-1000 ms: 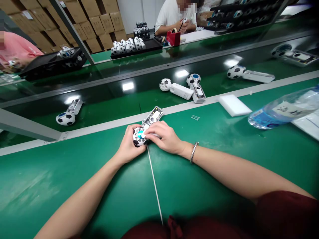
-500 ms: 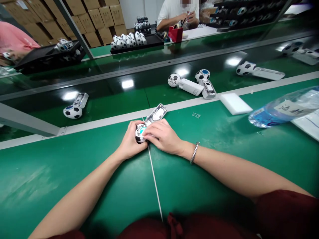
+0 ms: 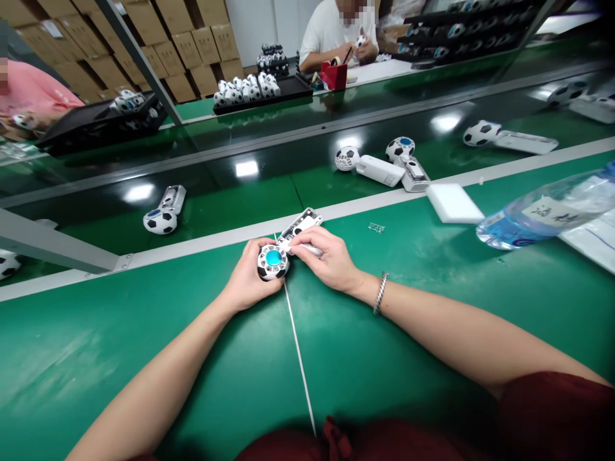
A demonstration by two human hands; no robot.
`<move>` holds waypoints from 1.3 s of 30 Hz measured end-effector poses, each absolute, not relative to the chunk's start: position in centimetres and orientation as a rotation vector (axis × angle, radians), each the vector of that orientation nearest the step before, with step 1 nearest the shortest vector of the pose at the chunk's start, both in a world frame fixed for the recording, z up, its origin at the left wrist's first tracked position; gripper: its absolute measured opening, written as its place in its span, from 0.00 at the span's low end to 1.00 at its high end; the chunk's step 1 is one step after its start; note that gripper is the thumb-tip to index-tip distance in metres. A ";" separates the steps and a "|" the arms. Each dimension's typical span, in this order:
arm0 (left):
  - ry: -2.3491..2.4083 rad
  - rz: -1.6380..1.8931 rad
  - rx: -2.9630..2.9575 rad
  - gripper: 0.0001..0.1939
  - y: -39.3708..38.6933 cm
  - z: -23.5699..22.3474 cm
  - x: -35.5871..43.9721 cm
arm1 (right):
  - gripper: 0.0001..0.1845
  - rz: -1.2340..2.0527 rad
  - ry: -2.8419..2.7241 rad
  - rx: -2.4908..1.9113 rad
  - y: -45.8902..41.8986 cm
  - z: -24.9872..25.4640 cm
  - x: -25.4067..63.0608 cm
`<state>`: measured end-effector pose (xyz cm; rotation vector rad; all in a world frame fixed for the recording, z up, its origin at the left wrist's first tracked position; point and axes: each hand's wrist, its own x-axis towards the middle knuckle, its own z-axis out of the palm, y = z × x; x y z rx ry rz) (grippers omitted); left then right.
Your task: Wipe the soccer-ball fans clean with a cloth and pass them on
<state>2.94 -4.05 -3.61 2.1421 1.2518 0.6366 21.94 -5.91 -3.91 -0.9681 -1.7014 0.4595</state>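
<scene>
1. Grey rail (image 3: 230, 235): our landmark, a pale strip running slantwise between tabletop and belt.
2. Green tabletop (image 3: 408, 320): nearside of the rail, smooth, scuffed at left, crossed by a thin white line (image 3: 298, 352).
3. Football-patterned device (image 3: 273, 258): its ball, with blue disc, nearside of the rail; its open casing (image 3: 303, 221) overlaps the rail in our view.
4. Left hand (image 3: 247, 278): ours, nearside of the rail, fingers and thumb curled round the ball.
5. Right hand (image 3: 331, 259): ours, nearside of the rail, thumb and fingertips pinching a small white piece (image 3: 313, 250) beside the ball.
6. White foam block (image 3: 454, 203) and labelled clear bottle (image 3: 528, 219): nearside of the rail, to the right.
7. Glossy green belt (image 3: 230, 205): beyond the rail, reflecting lamps, bearing similar football units (image 3: 382, 170).
8. Black tray (image 3: 298, 88) of football balls (image 3: 245, 91), red holder (image 3: 335, 75) and white-shirted person (image 3: 317, 38): farther beyond the rail.
9. Pink-sleeved person (image 3: 43, 86): beyond the rail, far left.
10. Stacked cartons (image 3: 185, 48): beyond the rail, at back left.
</scene>
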 end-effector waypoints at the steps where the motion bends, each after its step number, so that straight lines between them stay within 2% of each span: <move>1: 1.294 0.599 2.187 0.29 -3.5 -3.3 2.8 | 0.04 0.464 -1.697 -0.977 -5.8 -4.0 22.0; 6: 1.391 0.268 2.759 0.27 2.7 -1.3 2.7 | 0.04 0.516 -1.658 -1.009 -5.2 -4.5 22.1; 11: 1.259 0.216 3.134 0.27 10.5 -0.9 5.2 | 0.04 0.563 -1.647 -1.002 -5.0 -4.9 22.2; 14: 1.462 0.222 2.975 0.34 12.6 -1.4 6.5 | 0.04 0.561 -1.653 -1.015 -4.9 -5.0 22.5; 17: 1.765 0.378 2.783 0.41 12.3 -1.4 5.4 | 0.05 0.560 -1.653 -1.027 -4.7 -5.0 22.7; 20: 2.142 0.611 2.458 0.42 11.2 -0.9 1.3 | 0.06 0.579 -1.653 -1.038 -4.5 -5.0 22.6; 23: 2.370 0.622 1.974 0.45 10.4 -0.4 -3.9 | 0.06 0.604 -1.656 -1.049 -4.3 -5.1 22.4; 28: 2.223 0.549 1.774 0.32 8.7 -1.0 -7.1 | 0.07 0.584 -1.660 -1.065 -4.2 -5.3 22.4; 32: 2.056 0.688 1.821 0.32 4.6 -1.9 -3.3 | 0.06 0.546 -1.639 -1.086 -4.1 -5.4 22.6; 39: 1.257 0.623 2.149 0.32 -2.8 -3.3 2.7 | 0.04 0.476 -1.659 -1.026 -4.4 -5.1 22.8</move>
